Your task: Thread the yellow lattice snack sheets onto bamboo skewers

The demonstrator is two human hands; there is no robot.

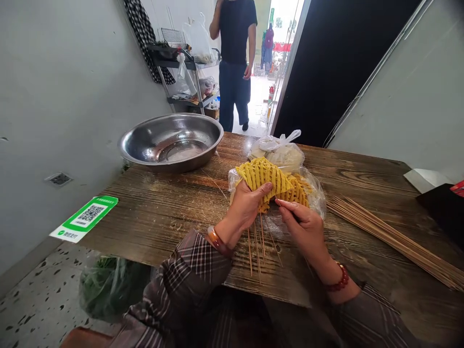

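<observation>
My left hand (247,205) is closed around a yellow, lattice-cut sheet of food (264,175), its thumb lying across the top. Close to the sheet's lower right edge, my right hand (305,228) pinches what looks like a thin bamboo skewer, mostly hidden by the fingers. Several bamboo skewers (258,249) slant down below the left hand toward the table's front edge; where their upper ends sit is hidden. Behind both hands, more yellow lattice pieces (299,191) lie on an opened clear plastic bag (318,195).
A wide metal basin (172,140) stands at the back left of the wooden table (159,212). A tied plastic bag (281,152) sits at the back. Loose skewers (391,237) lie at right. Beyond stand a person (237,58) and a shelf rack (197,82). A bag of greens (114,287) is below.
</observation>
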